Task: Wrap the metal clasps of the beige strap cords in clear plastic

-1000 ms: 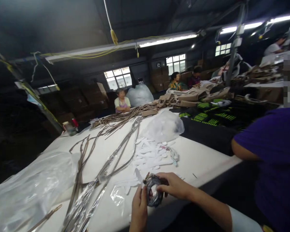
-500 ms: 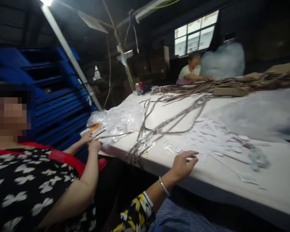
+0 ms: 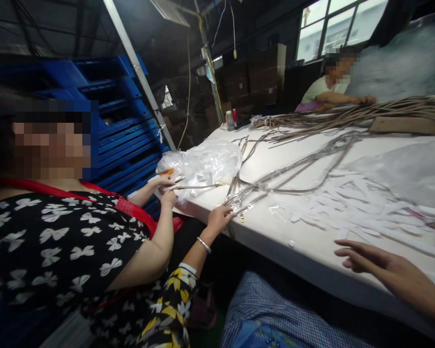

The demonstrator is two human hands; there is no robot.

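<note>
Several wrapped straps point(image 3: 252, 192), left hand point(image 3: 218, 220) at their ends (grip unclear), right hand point(image 3: 389, 266), fingers apart

To my left, blue pallets point(image 3: 126, 150) rise in a stack beside a pale post point(image 3: 141, 77), under a dark ceiling point(image 3: 58, 29) whose beams I can barely make out. Past the white table point(image 3: 293, 237) in front of me, brown boxes point(image 3: 263, 75) stand piled in the gloom, near a thinner pole point(image 3: 212, 82) and a hanging cord point(image 3: 234, 29). Toward my right, a dark-framed window point(image 3: 340, 29) shows bright daylight against a nearly black wall point(image 3: 288, 26).
</note>
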